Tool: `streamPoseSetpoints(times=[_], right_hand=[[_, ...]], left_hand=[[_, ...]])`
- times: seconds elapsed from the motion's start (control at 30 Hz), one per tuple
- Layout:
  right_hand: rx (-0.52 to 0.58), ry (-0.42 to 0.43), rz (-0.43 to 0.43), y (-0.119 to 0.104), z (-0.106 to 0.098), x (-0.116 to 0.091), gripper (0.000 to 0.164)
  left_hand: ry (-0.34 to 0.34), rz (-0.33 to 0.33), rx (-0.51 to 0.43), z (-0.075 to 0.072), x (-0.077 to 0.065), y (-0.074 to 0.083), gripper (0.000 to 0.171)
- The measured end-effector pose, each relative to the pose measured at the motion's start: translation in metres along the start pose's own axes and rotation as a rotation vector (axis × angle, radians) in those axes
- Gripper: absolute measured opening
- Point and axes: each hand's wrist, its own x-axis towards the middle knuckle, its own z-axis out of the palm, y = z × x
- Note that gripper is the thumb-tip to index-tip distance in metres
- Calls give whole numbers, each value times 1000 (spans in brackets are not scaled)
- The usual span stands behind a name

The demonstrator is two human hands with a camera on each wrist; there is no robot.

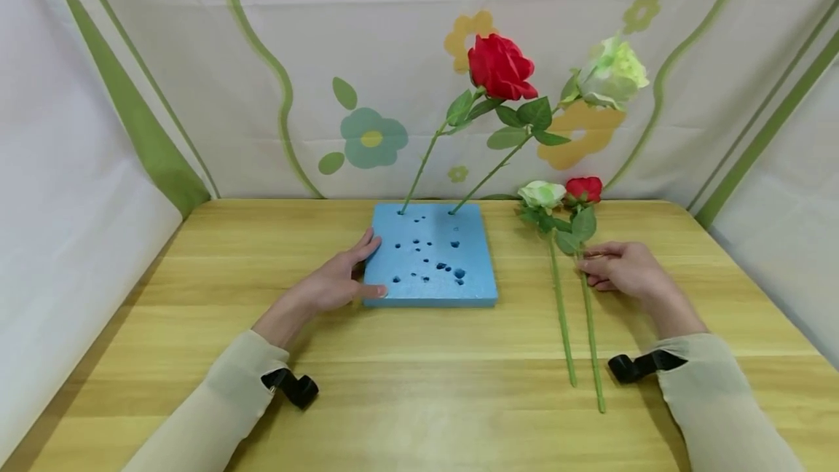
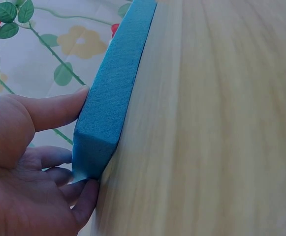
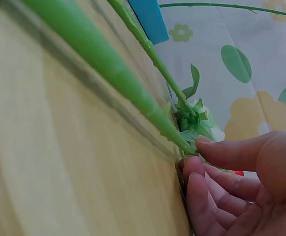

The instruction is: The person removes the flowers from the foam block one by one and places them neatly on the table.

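Red rose (image 1: 501, 68), pale rose (image 1: 612, 75) aslant in blue block (image 1: 439, 230)

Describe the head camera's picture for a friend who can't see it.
A person's right hand pinches a red rose by its stem, beside a pale rose on a wooden table, while the left hand grips a blue block by its left side. Another red rose and another pale rose stand slanted in the block.
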Motion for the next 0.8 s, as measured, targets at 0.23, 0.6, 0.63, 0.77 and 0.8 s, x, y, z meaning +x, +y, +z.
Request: streamPoseSetpoints(times=[0.23,0.6,0.63,0.77,0.8], right_hand=[[-47,-17,-19,-3,5,-1,62],[-54,18,-22,-6,5,1,81],[-51,26,-22,-6,4,1,84],[-46,58,-20,-5,1,0,95],[-51,71,-20,-5,0,-1,97]], left_hand=[[2,1,-5,0,-1,0,96],[11,6,-9,0,0,-2,96],[12,6,-8,0,0,-2,96],[7,6,-10,0,1,-2,97],[5,7,-11,0,1,-2,97]])
